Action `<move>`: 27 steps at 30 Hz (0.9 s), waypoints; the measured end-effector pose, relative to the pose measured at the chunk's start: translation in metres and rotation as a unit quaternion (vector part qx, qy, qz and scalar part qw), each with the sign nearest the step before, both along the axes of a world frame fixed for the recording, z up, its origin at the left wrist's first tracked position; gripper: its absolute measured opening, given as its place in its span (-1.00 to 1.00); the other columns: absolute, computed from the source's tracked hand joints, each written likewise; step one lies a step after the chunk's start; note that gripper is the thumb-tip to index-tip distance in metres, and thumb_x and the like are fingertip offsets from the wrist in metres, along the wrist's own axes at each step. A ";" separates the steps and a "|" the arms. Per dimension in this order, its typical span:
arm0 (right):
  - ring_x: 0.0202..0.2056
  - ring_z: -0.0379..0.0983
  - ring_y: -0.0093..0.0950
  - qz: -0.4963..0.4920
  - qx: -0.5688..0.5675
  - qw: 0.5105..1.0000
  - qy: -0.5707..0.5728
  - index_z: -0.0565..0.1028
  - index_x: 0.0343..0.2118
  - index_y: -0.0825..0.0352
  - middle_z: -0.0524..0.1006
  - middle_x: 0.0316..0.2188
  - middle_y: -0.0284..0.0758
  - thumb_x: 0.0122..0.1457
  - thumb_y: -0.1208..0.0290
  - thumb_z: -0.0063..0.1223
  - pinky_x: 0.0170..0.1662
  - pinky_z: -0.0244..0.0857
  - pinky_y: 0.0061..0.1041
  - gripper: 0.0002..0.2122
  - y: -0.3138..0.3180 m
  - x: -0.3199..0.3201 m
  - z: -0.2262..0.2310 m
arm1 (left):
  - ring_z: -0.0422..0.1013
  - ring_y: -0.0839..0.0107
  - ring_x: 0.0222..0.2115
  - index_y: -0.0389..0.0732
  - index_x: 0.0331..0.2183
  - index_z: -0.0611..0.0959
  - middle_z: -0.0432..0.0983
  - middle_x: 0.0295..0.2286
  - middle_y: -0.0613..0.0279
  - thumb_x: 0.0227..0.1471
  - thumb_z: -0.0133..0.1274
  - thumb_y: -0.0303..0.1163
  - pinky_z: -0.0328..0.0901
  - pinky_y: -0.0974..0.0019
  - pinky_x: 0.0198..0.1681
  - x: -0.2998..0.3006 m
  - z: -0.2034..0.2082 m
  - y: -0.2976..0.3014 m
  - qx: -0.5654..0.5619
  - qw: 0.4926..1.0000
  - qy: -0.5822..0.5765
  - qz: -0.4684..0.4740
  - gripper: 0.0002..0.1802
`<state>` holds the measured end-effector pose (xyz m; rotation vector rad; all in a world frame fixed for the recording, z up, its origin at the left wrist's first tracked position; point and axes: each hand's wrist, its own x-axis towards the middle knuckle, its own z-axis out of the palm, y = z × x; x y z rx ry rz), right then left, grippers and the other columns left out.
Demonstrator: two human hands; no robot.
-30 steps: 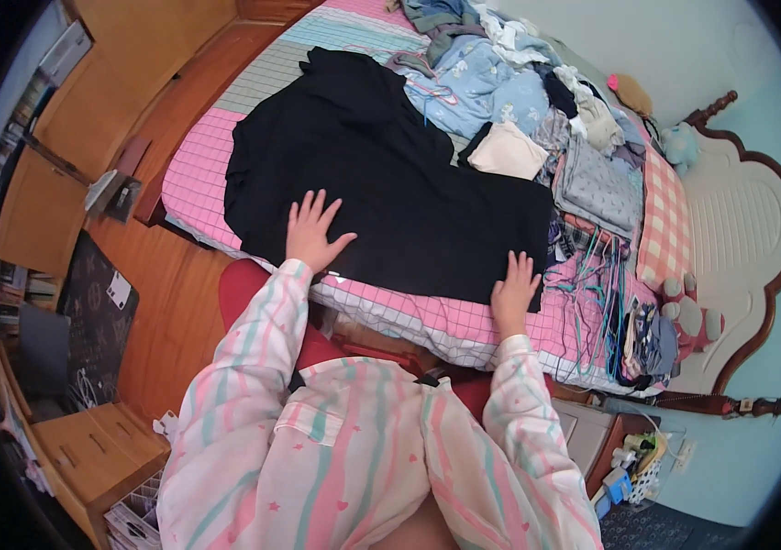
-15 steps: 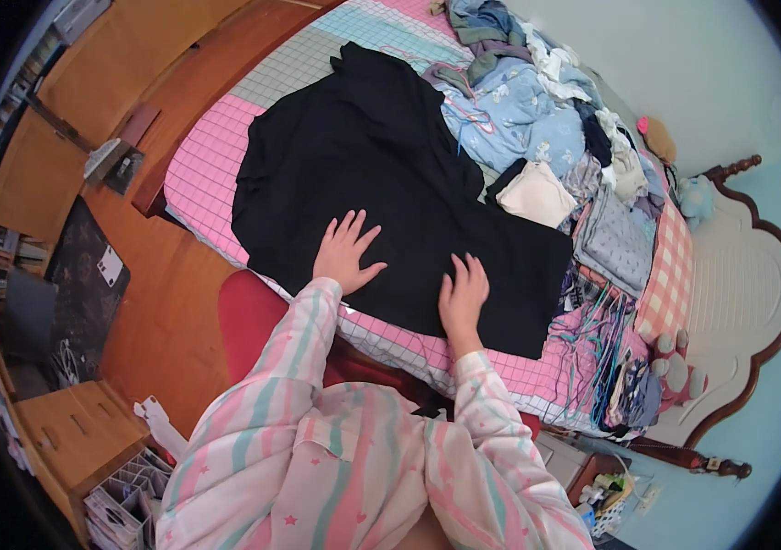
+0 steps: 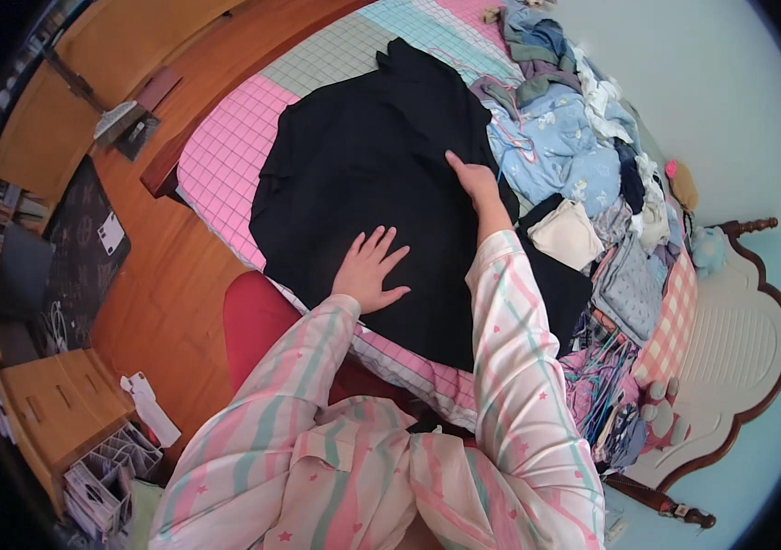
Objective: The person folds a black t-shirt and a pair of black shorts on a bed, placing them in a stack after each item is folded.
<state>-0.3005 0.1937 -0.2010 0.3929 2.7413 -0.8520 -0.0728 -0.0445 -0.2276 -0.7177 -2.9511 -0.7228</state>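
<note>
A large black garment (image 3: 363, 137) lies spread over the bed, its kind not clear from its shape. My left hand (image 3: 368, 273) rests flat on its near part, fingers spread. Further off, my right hand (image 3: 478, 186) is at the garment's right edge, thumb on top and fingers curled out of sight round the cloth. My right forearm crosses over the garment's right part, which runs on toward the pillow side. The cloth looks mostly smooth, with a bunched corner at its far end.
Under the garment is a pink, grey and blue checked bedsheet (image 3: 225, 137). Light blue patterned clothing (image 3: 555, 151), a folded cream item (image 3: 566, 234) and folded grey clothing (image 3: 629, 289) are piled to the right. Several hangers (image 3: 597, 380) lie near the white headboard (image 3: 730, 348).
My right hand has moved forward from the near right part of the garment to its far right edge, and its fingers have closed. My left hand stays flat on the cloth.
</note>
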 end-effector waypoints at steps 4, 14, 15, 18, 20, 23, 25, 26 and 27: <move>-0.48 0.16 -0.54 -0.089 -0.262 0.944 0.180 0.38 -0.54 0.38 0.34 -0.58 -0.44 0.19 0.22 0.27 -0.41 0.13 -0.41 -0.63 -0.002 -0.010 -0.007 | -0.03 0.07 0.37 0.02 0.25 0.45 0.08 0.35 0.02 0.07 0.12 0.18 -0.12 -0.08 0.40 0.001 -0.004 -0.002 0.021 1.000 0.019 0.007 -0.21; 0.05 0.43 -0.38 -0.128 -0.432 0.878 0.160 0.42 0.12 0.46 0.51 0.08 -0.14 0.27 0.35 0.14 0.13 0.24 -0.48 -0.58 0.007 -0.021 0.008 | -0.12 0.08 0.41 0.08 0.30 0.39 0.00 0.38 0.05 0.11 0.08 0.22 -0.21 -0.08 0.43 -0.001 -0.005 0.000 -0.006 1.000 -0.004 -0.001 -0.19; 0.05 0.43 -0.43 -0.120 -0.446 0.874 0.154 0.44 0.04 0.42 0.52 0.07 -0.16 0.26 0.40 0.13 0.12 0.24 -0.51 -0.66 0.002 -0.016 0.013 | -0.12 0.08 0.41 0.08 0.29 0.39 0.00 0.38 0.05 0.11 0.08 0.22 -0.21 -0.08 0.43 0.000 -0.006 -0.002 -0.006 1.000 -0.002 0.000 -0.19; 0.01 0.44 -0.55 -0.060 -0.479 0.860 0.166 0.45 -0.18 0.32 0.57 0.02 -0.21 0.24 0.54 0.09 0.06 0.25 -0.59 -0.88 -0.013 0.005 0.030 | -0.11 0.08 0.40 0.08 0.29 0.40 0.01 0.37 0.05 0.11 0.08 0.22 -0.21 -0.08 0.43 0.001 -0.007 -0.002 0.004 1.000 0.010 0.002 -0.19; -0.04 0.46 -0.62 0.035 -0.487 0.845 0.216 0.42 -0.31 0.28 0.60 -0.02 -0.25 0.23 0.62 0.05 0.02 0.26 -0.63 -0.91 -0.024 0.035 0.039 | -0.10 0.07 0.40 0.06 0.29 0.39 0.03 0.37 0.03 0.10 0.09 0.21 -0.20 -0.08 0.43 0.002 -0.004 -0.002 0.006 1.000 0.008 -0.002 -0.19; -0.11 0.51 -0.56 0.092 -0.441 0.869 0.203 0.42 -0.39 0.31 0.65 -0.11 -0.25 0.23 0.68 -0.02 -0.02 0.31 -0.60 -0.89 -0.041 0.088 0.040 | -0.08 0.08 0.40 -0.01 0.29 0.37 0.04 0.36 0.01 0.09 0.10 0.16 -0.19 -0.07 0.42 0.004 -0.002 -0.005 0.014 1.000 0.011 0.009 -0.18; -0.12 0.54 -0.48 0.124 -0.385 0.879 0.251 0.45 -0.43 0.33 0.67 -0.16 -0.26 0.19 0.69 -0.01 0.02 0.34 -0.52 -0.89 -0.046 0.121 0.030 | -0.06 0.07 0.39 -0.11 0.27 0.36 0.07 0.35 -0.03 0.08 0.11 0.05 -0.17 -0.02 0.43 0.002 -0.002 -0.005 0.049 0.999 0.014 0.003 -0.19; -0.14 0.56 -0.43 0.140 -0.358 0.874 0.296 0.46 -0.45 0.34 0.68 -0.19 -0.27 0.17 0.70 0.00 0.04 0.36 -0.47 -0.88 -0.050 0.136 0.021 | -0.03 0.03 0.38 -0.17 0.21 0.39 0.08 0.34 -0.04 0.04 0.16 -0.15 -0.13 0.00 0.42 0.002 0.000 -0.007 0.115 0.993 0.018 0.006 -0.27; -0.10 0.58 -0.31 0.137 -0.331 0.881 0.311 0.46 -0.49 0.35 0.69 -0.25 -0.25 0.11 0.73 0.01 0.10 0.37 -0.37 -0.87 -0.052 0.149 0.015 | 0.02 0.03 0.36 -0.17 0.17 0.40 0.10 0.32 -0.05 0.01 0.19 -0.22 -0.07 0.00 0.40 0.003 0.001 -0.011 0.172 0.984 0.030 0.021 -0.31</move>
